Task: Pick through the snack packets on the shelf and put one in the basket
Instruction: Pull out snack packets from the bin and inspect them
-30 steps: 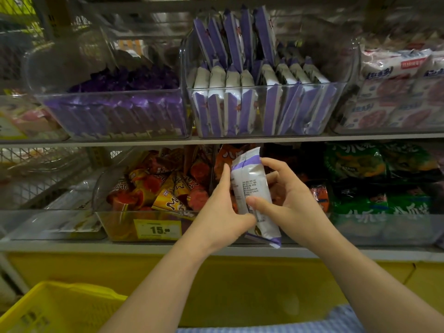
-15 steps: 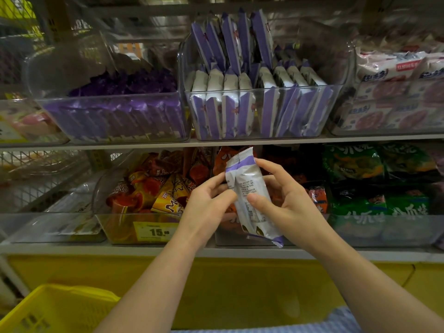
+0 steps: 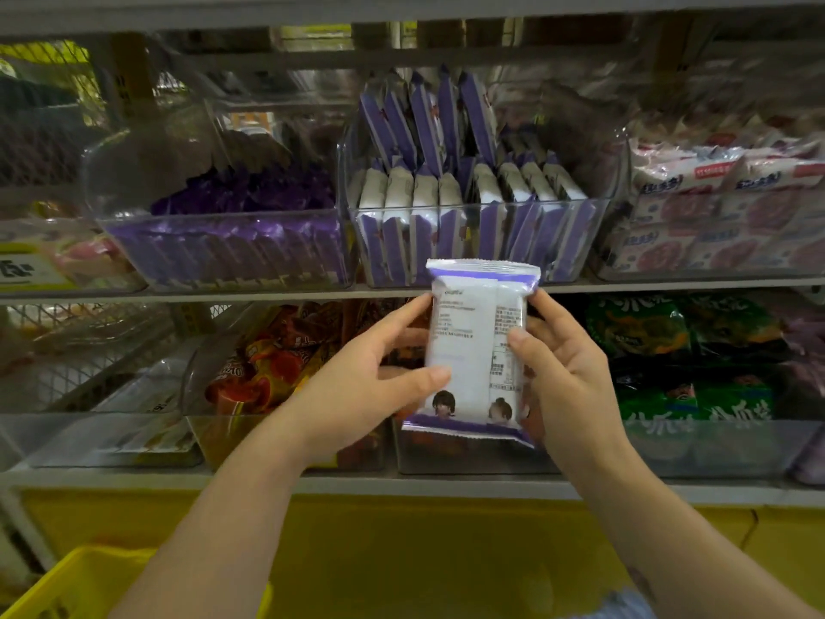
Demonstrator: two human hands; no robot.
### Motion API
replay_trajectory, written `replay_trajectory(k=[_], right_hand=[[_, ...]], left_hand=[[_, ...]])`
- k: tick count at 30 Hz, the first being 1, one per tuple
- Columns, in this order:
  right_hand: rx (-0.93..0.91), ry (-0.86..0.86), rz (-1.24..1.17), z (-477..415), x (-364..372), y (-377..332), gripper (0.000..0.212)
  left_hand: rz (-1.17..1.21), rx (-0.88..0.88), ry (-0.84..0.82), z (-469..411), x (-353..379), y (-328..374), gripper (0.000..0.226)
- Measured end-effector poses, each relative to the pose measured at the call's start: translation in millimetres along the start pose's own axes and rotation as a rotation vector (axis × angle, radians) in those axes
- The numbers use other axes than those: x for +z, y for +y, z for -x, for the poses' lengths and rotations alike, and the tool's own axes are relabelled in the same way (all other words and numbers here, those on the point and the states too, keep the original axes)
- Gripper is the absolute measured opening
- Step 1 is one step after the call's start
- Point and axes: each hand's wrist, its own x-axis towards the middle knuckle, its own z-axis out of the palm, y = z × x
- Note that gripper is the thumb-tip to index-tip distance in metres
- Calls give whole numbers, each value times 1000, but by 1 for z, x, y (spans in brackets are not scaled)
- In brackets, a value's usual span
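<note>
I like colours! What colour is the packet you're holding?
The packet is white with purple ends; head view.

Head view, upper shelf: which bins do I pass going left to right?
Clear plastic bin of dark purple packets → clear bin of upright white-and-purple packets → clear bin of white-and-red packets.

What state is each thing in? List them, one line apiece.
Packet: upright, printed back facing the camera, held in front of the shelves.
Left hand: grips the packet's left edge.
Right hand: grips its right edge.
Basket: low on the left, packet not yet in it.
Upper bin: stocked with upright matching packets.
</note>
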Motion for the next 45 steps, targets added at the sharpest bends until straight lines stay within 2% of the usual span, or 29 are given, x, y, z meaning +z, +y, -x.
replay_trajectory(k=[2, 7, 11, 14, 16, 19, 22, 25, 27, 30, 31, 33, 38, 41, 45], right_hand=[[44, 47, -129, -4, 8, -12, 34], [135, 191, -375, -37, 35, -54, 43], [153, 180, -281, -73, 53, -84, 20], [187, 100, -116, -95, 59, -99, 30], [192, 65, 31, -103, 59, -106, 35], [173, -24, 166, -114, 55, -111, 26], [224, -92, 218, -123, 50, -113, 27], [294, -208, 283, -132, 43, -119, 26], [271, -282, 423, -140, 38, -126, 23], [38, -329, 931, -155, 26, -132, 22], [-45, -343, 1080, -162, 23, -134, 22], [-93, -417, 1239, -169, 15, -138, 21], [-106, -682, 1446, -175, 8, -137, 20], [-148, -756, 1467, -179, 8, -134, 21], [-123, -854, 1484, -185, 10, -134, 23]], left_hand=[[-20, 82, -5, 6, 0, 18, 70], [-12, 374, 114, 4, 1, 68, 66], [-254, 514, 317, -15, 0, 95, 58], [-316, 565, 529, -37, -6, 107, 46], [-270, 554, 522, -49, -10, 113, 57], [-355, 549, 398, -67, -12, 116, 76], [-391, 539, 278, -83, -16, 116, 77], [-446, 520, 255, -95, -23, 116, 76], [-418, 451, 292, -103, -29, 114, 65], [-263, 328, 342, -120, -35, 111, 27], [-216, 297, 346, -125, -36, 113, 21], [-154, 230, 329, -133, -37, 116, 15], [-215, 35, 220, -152, -43, 124, 22], [-299, -58, 129, -163, -41, 130, 31], [-489, -22, 98, -177, -35, 129, 31]])
